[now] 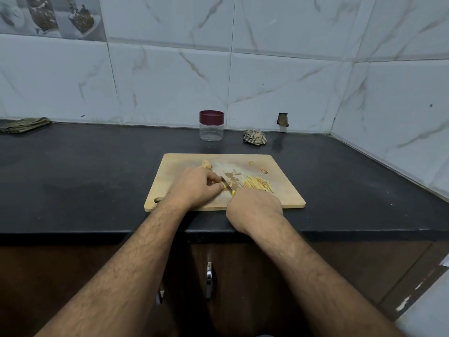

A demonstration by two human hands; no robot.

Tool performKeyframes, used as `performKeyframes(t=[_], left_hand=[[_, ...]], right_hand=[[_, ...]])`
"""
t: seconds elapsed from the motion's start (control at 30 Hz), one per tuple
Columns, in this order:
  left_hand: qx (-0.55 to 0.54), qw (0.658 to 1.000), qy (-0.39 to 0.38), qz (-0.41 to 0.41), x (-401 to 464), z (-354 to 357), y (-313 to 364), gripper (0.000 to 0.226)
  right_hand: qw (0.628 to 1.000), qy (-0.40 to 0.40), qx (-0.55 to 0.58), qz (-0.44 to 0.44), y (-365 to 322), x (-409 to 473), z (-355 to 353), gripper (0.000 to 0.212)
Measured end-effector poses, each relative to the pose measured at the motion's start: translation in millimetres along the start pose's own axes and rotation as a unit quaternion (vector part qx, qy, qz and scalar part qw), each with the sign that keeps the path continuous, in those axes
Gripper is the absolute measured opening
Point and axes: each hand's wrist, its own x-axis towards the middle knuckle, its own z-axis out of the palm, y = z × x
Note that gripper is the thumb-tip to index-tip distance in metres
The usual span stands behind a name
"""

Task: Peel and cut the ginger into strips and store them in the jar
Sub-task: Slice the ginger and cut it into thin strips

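No brand, label or writing could be read anywhere, not on the jar and not on the tiles. Far left, a folded patterned cloth (pixel 24 124) lay on the black counter (pixel 85 171) against the wall; top-left tiles (pixel 48 15) carried a printed food pic, the rest were white w/ grey marble veins. Moving right, a wooden cutting board (pixel 286 190) sat near the counter's front edge, hanging hole at its near-left corner. The left hand (pixel 194 188) rested on the board, fingers curled down over a small ginger bit, mostly hidden, so the grip itself couldn't be told exactly. An unpeeled-looking ginger piece (pixel 207 164) lay just behind that hand. Behind the board, well apart from it, stood a clear jar (pixel 211 130) w/ a maroon lid on, nothing visible inside. The knife (pixel 226 184), short blade, yellow handle, ran btwn the two hands, tip beside the left fingers. The right hand (pixel 255 210) was wrapped round the handle, which it mostly hid. Peel scraps (pixel 233 177) were scattered mid-board; ginger strips (pixel 257 185) lay piled just right of the blade, and two small offcuts (pixel 263 169) toward the far-right corner. A crumpled cloth (pixel 255 136) sat right of the jar, below a chipped hole in the wall tile (pixel 283 119). Dark brown cabinet doors w/ metal handles (pixel 209 278) showed under the counter.
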Motion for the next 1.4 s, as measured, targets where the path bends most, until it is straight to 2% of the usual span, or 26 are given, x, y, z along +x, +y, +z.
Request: performKeyframes(t=[0.27, 0.57, 0.77, 1.4], left_hand=[[0.01, 1.0, 0.004, -0.005, -1, 0, 2, 0.028], [-0.001, 1.0, -0.012, -0.002, -1, -2, 0, 0.031], [-0.01, 1.0, -0.01, -0.016, 0, -3, 1, 0.026], [0.007, 1.0, -0.022, -0.015, 3, 1, -4, 0.028]], right_hand=[[1.0, -0.021, -0.019, 0.004, 9, -12, 9, 0.029], [0.999, 0.028, 0.006, -0.018, 25, -26, 14, 0.023], [1.0, 0.01, 0.013, -0.013, 19, -19, 7, 0.022], [1.0, -0.005, -0.011, -0.013, -4, -4, 1, 0.033]])
